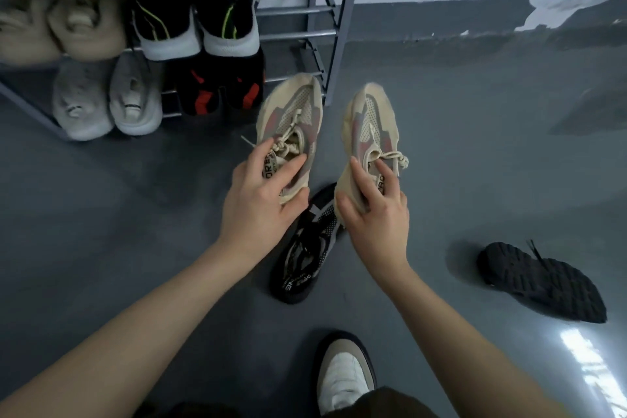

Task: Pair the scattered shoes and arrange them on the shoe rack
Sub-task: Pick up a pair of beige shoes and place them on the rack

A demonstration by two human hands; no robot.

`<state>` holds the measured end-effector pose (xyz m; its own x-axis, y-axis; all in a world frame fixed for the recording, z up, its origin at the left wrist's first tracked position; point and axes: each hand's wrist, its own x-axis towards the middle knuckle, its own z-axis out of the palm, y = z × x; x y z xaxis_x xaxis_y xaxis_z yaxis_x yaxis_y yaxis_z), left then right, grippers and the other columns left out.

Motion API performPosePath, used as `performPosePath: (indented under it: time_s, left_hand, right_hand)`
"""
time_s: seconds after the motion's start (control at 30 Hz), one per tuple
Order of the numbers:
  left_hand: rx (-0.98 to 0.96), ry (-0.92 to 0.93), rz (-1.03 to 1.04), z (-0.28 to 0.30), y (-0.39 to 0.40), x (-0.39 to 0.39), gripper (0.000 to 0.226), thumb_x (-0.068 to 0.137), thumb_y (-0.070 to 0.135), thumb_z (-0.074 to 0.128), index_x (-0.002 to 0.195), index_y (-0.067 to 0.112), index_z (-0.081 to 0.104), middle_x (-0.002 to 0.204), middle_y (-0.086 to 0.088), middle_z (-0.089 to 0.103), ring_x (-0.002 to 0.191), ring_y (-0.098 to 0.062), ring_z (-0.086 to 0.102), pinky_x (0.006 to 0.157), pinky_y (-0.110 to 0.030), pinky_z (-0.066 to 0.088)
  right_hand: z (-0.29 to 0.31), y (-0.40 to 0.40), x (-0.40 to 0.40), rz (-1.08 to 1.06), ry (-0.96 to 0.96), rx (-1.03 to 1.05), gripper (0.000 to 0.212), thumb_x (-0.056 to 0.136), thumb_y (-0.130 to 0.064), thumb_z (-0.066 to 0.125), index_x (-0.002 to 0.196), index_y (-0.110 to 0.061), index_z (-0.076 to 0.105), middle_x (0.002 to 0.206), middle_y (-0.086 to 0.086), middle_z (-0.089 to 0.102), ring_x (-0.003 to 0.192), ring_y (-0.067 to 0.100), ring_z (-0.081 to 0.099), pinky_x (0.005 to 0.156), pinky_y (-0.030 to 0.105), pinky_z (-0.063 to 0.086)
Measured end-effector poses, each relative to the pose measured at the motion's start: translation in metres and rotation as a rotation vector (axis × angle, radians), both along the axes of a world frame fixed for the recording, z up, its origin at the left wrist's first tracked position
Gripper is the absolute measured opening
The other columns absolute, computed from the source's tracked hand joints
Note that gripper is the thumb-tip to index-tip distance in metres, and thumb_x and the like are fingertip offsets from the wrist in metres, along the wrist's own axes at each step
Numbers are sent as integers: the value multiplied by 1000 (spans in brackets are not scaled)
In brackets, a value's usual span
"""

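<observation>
Hands (261,204) (376,214) grip matching beige sneakers (291,119) (369,125) near shoe rack (334,27).

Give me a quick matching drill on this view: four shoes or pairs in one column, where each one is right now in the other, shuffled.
Things:
1. left beige sneaker
2. black knit sneaker with white lettering
3. black sneaker lying sole-up
4. black pair with neon-green stripes

Places:
A. on the upper shelf of the shoe rack
B. on the floor between the two forearms
C. held in the left hand
D. on the floor at far right

Pairs: 1-C, 2-B, 3-D, 4-A
</observation>
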<state>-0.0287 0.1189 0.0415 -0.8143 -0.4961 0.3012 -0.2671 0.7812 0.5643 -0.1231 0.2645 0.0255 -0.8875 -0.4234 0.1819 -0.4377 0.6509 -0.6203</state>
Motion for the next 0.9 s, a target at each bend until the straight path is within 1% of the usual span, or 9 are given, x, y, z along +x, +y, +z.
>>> performPosePath:
  time_s: [0.17,0.33,0.53,0.63,0.73,0.8,0.9]
  left_hand:
    - [-85,80,14,57,-15,5,50,80,48,48,121,22,61,137,-12,44,110,-41,49,80,-44,48]
    - [-157,195,22,120,-26,15,47,81,45,51,119,20,63,132,-11,47,103,-39,54,80,-46,50]
    - [-197,355,72,188,-27,40,45,83,41,53,120,17,62,132,-12,47,111,-35,53,83,-42,50]
    - [-197,409,106,221,-33,51,47,83,43,53,121,17,61,133,-11,46,114,-34,51,87,-44,49]
    - [-205,464,151,254,-45,64,49,83,45,51,122,18,61,134,-11,46,117,-33,49,89,-45,49]
    - [-226,482,191,275,-58,71,49,82,46,51,121,19,62,134,-10,46,118,-32,49,87,-43,49]
    - [-272,474,239,301,-84,79,50,81,48,49,122,21,61,134,-9,46,117,-33,48,90,-43,47]
  right_hand:
    - [57,-15,5,47,39,-90,49,79,-40,53,129,-40,53,142,1,42,116,35,47,92,53,41]
    - [122,-26,9,70,118,-172,47,79,-47,52,125,-42,56,139,-1,46,116,31,47,93,51,42]
    - [194,-36,27,105,244,-295,42,80,-46,56,122,-42,59,135,-3,48,114,29,49,90,51,43]
    - [226,-46,37,140,295,-340,43,80,-48,55,121,-40,60,135,-3,49,114,28,49,90,50,43]
    - [258,-64,45,175,320,-378,43,80,-49,55,122,-40,59,136,-3,48,116,29,47,90,52,43]
    - [278,-81,48,197,345,-400,45,79,-51,53,122,-39,60,135,-2,48,115,31,48,90,53,43]
    - [300,-113,50,232,389,-410,49,77,-55,47,121,-38,61,134,0,50,112,34,51,88,53,45]
